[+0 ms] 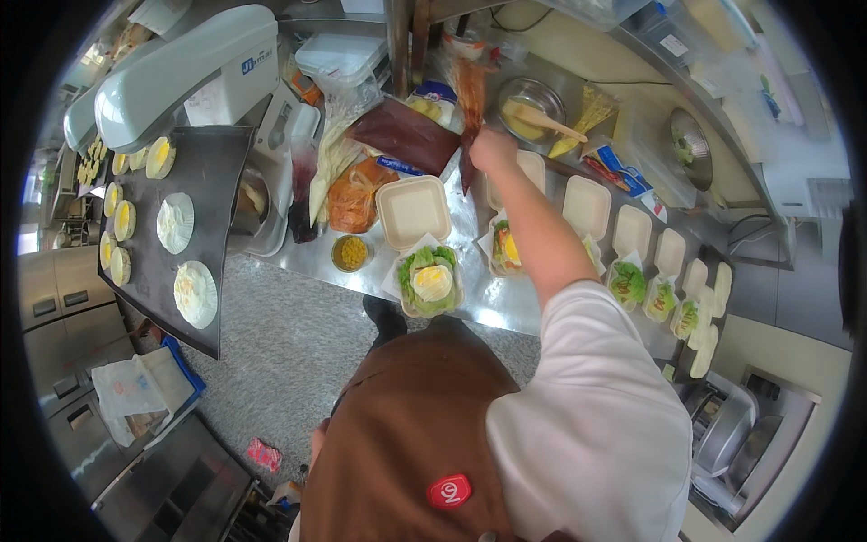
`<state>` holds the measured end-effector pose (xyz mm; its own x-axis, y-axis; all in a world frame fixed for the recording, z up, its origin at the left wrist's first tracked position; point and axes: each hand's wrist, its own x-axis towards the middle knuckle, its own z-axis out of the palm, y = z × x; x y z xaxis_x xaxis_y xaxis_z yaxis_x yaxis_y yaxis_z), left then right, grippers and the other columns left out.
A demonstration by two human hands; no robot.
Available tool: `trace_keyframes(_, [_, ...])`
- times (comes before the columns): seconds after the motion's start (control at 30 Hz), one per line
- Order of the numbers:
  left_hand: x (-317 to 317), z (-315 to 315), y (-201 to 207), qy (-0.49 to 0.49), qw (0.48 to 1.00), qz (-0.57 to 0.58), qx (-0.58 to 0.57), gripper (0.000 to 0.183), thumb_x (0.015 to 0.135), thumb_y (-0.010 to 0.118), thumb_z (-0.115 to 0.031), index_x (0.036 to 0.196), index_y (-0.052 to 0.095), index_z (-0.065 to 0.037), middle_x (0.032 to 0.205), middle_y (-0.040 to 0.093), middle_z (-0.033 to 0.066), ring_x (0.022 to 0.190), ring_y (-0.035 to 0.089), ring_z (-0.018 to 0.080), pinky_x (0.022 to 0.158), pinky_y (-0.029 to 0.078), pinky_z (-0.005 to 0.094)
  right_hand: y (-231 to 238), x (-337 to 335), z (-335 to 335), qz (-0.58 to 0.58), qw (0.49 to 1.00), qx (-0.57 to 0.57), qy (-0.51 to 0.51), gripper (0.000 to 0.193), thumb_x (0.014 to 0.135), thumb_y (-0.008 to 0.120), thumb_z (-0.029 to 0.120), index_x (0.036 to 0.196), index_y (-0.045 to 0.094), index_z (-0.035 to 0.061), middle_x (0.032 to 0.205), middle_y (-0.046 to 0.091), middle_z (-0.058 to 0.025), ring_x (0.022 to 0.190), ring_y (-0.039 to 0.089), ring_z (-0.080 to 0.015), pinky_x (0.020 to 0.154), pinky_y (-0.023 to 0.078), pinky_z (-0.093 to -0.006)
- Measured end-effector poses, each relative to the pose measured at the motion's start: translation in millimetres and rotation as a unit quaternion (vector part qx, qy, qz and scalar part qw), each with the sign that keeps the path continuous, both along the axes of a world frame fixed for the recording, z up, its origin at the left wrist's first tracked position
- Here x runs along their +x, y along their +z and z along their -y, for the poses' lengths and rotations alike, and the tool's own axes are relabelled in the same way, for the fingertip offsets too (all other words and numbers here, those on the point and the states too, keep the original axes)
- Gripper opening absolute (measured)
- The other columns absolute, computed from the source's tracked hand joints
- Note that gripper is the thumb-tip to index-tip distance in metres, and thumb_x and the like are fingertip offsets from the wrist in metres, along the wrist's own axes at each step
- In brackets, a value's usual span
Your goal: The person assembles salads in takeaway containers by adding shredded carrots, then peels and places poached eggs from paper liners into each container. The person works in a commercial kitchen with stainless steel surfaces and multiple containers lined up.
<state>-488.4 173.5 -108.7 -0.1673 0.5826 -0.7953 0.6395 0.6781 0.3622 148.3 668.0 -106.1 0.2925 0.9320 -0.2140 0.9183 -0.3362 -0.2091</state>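
My right hand (493, 152) reaches out over the steel counter, fingers closed round a clear piping bag of reddish-brown sauce (470, 88). The bag's narrow end hangs below the fist. Nearest me stands an open takeaway box (414, 210); lettuce (404, 276) lies in its base with a round white-and-yellow piece (432, 283) on top. A second filled box (499, 265) is partly covered by my right forearm. Beside my brown apron, only a sliver of my left hand (318, 439) shows, low down, its fingers hidden.
More open boxes with lettuce (627, 283) run along the counter to the right. A tin of yellow relish (349, 253), a bag of orange filling (354, 194) and a dark red pouch (404, 135) lie left. Behind sits a metal bowl (533, 99) with a wooden spoon. A black tray (172, 257) juts out left.
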Motion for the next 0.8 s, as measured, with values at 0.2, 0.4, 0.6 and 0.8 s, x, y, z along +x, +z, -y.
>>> trace_keyframes(0.2, [26, 21, 21, 0.023, 0.998, -0.039, -0.036, 0.042, 0.092, 0.067, -0.041, 0.111, 0.071, -0.004, 0.092, 0.074, 0.0194, 0.086, 0.071, 0.0279, 0.078, 0.055, 0.0409, -22, 7, -23, -0.150, 0.977, 0.150, -0.007, 0.031, 0.090, 0.057, 0.015, 0.114, 0.073, 0.0042, 0.112, 0.073, -0.0214, 0.106, 0.070, -0.0389, 0.092, 0.055, -0.0485])
trace_keyframes(0.4, [45, 32, 28, 0.042, 0.996, -0.058, -0.061, 0.042, 0.092, 0.067, -0.041, 0.110, 0.072, -0.004, 0.092, 0.074, 0.0194, 0.086, 0.071, 0.0278, 0.078, 0.055, 0.0408, -36, 23, -49, -0.025, 0.998, 0.028, -0.051, 0.030, 0.092, 0.053, 0.013, 0.111, 0.075, 0.0047, 0.115, 0.073, -0.0217, 0.108, 0.071, -0.0367, 0.091, 0.056, -0.0473])
trace_keyframes(0.6, [51, 40, 33, 0.055, 0.994, -0.064, -0.073, 0.042, 0.092, 0.067, -0.041, 0.110, 0.072, -0.004, 0.092, 0.074, 0.0194, 0.087, 0.071, 0.0277, 0.078, 0.055, 0.0407, -24, 20, -58, -0.049, 0.997, 0.005, -0.065, 0.034, 0.093, 0.054, 0.021, 0.114, 0.074, 0.0040, 0.119, 0.072, -0.0212, 0.109, 0.070, -0.0365, 0.092, 0.056, -0.0462])
trace_keyframes(0.8, [46, 27, 20, 0.035, 0.996, -0.052, -0.056, 0.042, 0.091, 0.067, -0.042, 0.109, 0.073, -0.004, 0.093, 0.074, 0.0194, 0.087, 0.071, 0.0275, 0.078, 0.055, 0.0406, 28, 33, -35, -0.125, 0.952, 0.275, -0.059, 0.034, 0.094, 0.060, 0.024, 0.113, 0.067, -0.0033, 0.108, 0.074, -0.0231, 0.100, 0.072, -0.0339, 0.086, 0.057, -0.0434])
